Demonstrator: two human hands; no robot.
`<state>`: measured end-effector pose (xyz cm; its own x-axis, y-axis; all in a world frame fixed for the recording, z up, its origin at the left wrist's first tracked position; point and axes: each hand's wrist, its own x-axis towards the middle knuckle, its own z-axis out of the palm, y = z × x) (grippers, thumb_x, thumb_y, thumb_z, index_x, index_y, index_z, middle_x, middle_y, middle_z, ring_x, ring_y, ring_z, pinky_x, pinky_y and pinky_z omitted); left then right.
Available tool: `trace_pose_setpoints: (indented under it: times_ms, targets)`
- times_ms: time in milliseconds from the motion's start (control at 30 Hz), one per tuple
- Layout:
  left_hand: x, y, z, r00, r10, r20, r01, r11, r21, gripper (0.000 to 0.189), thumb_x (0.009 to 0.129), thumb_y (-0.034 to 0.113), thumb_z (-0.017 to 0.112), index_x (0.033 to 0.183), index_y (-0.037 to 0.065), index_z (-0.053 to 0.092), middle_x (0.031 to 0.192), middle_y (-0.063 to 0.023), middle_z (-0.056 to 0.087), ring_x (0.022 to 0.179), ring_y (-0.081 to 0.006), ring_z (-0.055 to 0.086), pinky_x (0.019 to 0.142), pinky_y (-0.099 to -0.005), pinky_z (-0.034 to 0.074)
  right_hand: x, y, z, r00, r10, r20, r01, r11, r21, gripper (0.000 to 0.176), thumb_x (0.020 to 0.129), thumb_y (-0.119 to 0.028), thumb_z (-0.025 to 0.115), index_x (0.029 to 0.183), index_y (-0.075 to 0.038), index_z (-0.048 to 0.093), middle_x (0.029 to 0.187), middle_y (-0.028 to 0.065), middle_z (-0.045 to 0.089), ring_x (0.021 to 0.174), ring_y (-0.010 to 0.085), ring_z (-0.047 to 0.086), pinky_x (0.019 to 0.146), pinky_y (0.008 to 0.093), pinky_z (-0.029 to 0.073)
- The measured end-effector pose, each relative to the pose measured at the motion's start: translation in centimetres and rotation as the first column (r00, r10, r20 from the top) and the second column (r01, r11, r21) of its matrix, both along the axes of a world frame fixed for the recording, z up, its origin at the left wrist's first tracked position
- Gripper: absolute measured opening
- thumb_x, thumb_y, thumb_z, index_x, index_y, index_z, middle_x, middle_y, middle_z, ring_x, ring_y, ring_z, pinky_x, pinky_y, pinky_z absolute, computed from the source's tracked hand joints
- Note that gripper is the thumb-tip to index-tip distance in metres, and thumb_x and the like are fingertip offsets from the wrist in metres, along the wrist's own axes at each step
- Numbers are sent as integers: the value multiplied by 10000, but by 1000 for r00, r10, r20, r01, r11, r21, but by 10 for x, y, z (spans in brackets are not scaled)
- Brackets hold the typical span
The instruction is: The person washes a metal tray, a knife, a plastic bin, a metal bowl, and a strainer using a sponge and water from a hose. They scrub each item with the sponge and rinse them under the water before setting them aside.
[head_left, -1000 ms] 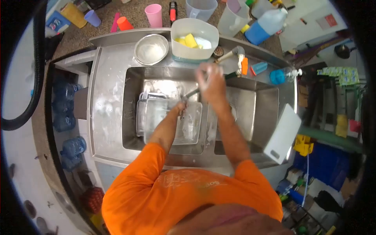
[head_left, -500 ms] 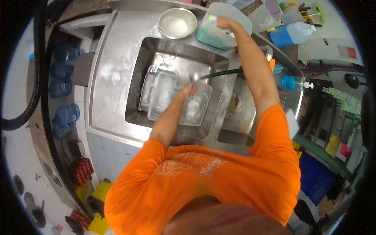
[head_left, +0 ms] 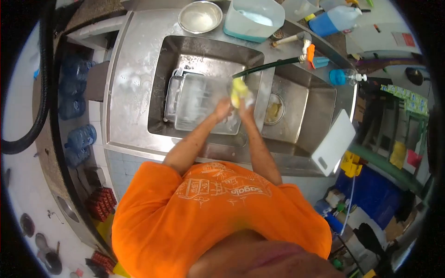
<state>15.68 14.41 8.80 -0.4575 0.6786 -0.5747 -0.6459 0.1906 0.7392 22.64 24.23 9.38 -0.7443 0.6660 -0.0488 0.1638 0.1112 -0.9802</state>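
Two hands are working close together over the right part of the left basin (head_left: 213, 51): the right hand (head_left: 247, 110) is gripping a blurred yellow sponge (head_left: 239, 87), while the left hand (head_left: 224, 110) is staying just beside it, too blurred to tell whether it is holding anything. No longer is the right hand reaching into the far tub (head_left: 245, 35). Two clear containers (head_left: 199, 102) are lying overlapped below; one hose (head_left: 269, 67) is stretching leftward; one bowl (head_left: 200, 17) and one white board (head_left: 333, 142) are resting around the sink.
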Motion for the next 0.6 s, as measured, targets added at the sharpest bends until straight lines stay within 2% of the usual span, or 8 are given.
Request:
trace_pose_setpoints:
  times_ms: [33,100,233,333,467,500,533,600]
  targets:
    - [4,-5,-2,1000,-15,-6,15,1000,-6,222,919,218,413,986,25,501,579,33,361,444,-60,332,366,-235,245,0,-13,-2,1000,-15,-6,15,1000,-6,294,872,-142,496,1134,-10,512,1071,166,571,993,276,554,865,372,430]
    - [13,-12,-4,945,-253,-207,208,954,-218,248,918,222,394,1049,37,493,598,14,408,470,-86,418,374,-254,331,2,-30,-1,994,-104,-14,101,911,399,293,812,-99,552,1097,-34,567,1045,203,575,997,337,554,870,397,432]
    - [23,-26,11,928,-235,-289,172,959,-227,242,915,222,381,1027,51,512,620,-4,443,482,-118,470,389,-272,390,1,-27,-5,994,-57,98,19,934,356,323,760,-62,583,1082,-48,590,968,221,591,967,385,554,861,424,435]
    - [25,-37,15,995,-77,-60,72,994,-83,195,915,212,384,937,55,498,606,32,371,446,-82,373,352,-239,289,-16,-15,-24,938,-236,253,93,875,474,296,748,-62,595,1043,-39,598,901,218,605,912,397,565,837,427,441]
    - [12,-47,16,973,68,219,-67,998,-11,243,870,207,391,973,46,541,656,-31,485,516,-129,470,397,-271,365,-27,-6,5,877,-460,139,455,888,67,242,770,-102,621,980,9,571,838,130,627,775,278,603,676,392,485]
    - [7,-49,25,967,30,253,-52,996,78,203,899,242,386,940,85,508,636,18,417,485,-91,379,381,-249,276,-22,5,18,917,-376,132,390,778,-493,243,791,-112,619,999,1,565,843,107,623,777,241,605,657,374,490]
    - [5,-51,36,958,-9,287,-40,985,166,180,928,277,380,907,125,474,617,67,350,455,-53,287,365,-226,187,-18,8,27,949,-306,77,204,408,-890,244,811,-123,617,1018,-8,559,847,83,618,778,203,607,638,356,495]
    - [2,-54,52,981,-47,187,32,996,82,181,928,288,380,924,134,475,614,65,348,459,-52,291,368,-224,196,-7,-17,36,987,-163,18,68,307,-949,254,856,-177,588,1067,-39,553,870,73,613,812,182,612,681,323,500]
